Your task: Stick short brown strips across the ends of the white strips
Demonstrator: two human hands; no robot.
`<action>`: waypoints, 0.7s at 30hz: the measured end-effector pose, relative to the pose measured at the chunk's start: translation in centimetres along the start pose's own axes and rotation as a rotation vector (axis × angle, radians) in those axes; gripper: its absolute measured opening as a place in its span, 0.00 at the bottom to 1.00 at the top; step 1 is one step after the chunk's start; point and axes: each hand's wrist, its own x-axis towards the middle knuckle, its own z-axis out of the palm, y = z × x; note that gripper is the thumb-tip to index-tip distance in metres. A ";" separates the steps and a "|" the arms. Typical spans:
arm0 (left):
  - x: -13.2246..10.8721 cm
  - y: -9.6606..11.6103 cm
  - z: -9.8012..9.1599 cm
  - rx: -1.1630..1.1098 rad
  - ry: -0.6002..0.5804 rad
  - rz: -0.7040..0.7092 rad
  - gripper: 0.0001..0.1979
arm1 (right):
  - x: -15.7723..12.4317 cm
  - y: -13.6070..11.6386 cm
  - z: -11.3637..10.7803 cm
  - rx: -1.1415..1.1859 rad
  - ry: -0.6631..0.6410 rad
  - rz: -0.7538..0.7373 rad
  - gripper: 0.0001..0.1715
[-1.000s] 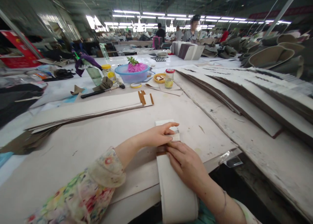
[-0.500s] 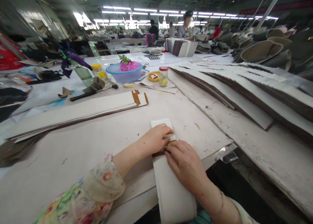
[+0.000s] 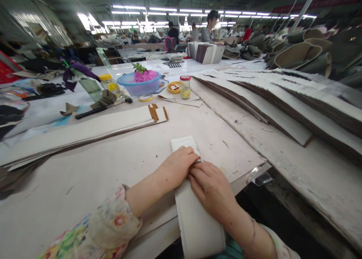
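Observation:
A long white strip [image 3: 198, 217] runs from the table top over its near edge, toward my body. My left hand [image 3: 182, 163] lies across the strip near its far end, fingers curled down onto it. Right against it is my right hand [image 3: 210, 183], its fingers bent and pressed on the same strip. The fingertips of both hands meet, and the part of the strip beneath them is hidden. Beyond my fingers, the strip's squared far end [image 3: 183, 141] lies flat on the table.
Strips with brown ends [image 3: 113, 125] are stacked at left. Large white sheets with dark edges [image 3: 268, 97] lie at right. Behind stand a blue basin [image 3: 138, 83], a red-lidded jar [image 3: 185, 88] and a yellow dish [image 3: 173, 87]. A gap opens beyond the table corner [image 3: 264, 166]. People work farther back.
My left hand has come down and closer to the right hand, covering the brown band that showed between them. The whole view has shifted slightly.

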 end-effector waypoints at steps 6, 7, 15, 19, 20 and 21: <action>-0.8 0.0 -0.1 0.011 -0.010 0.006 0.08 | 0.2 0.0 0.2 0.065 0.036 0.049 0.08; -0.9 -0.2 -0.1 -0.008 -0.004 0.008 0.07 | 0.2 0.1 0.3 0.078 0.048 0.050 0.09; -2.2 -1.8 0.0 -0.166 0.128 -0.081 0.09 | 1.3 1.4 0.8 -0.154 0.070 0.044 0.20; -3.0 -2.3 0.1 -0.201 0.163 -0.127 0.10 | 1.7 1.9 1.0 -0.212 -0.011 0.011 0.20; -3.1 -2.3 0.1 -0.207 0.164 -0.134 0.10 | 1.8 2.0 1.1 -0.211 -0.024 0.000 0.19; -3.1 -2.3 0.1 -0.215 0.164 -0.138 0.10 | 1.9 2.1 1.1 -0.206 -0.038 -0.012 0.18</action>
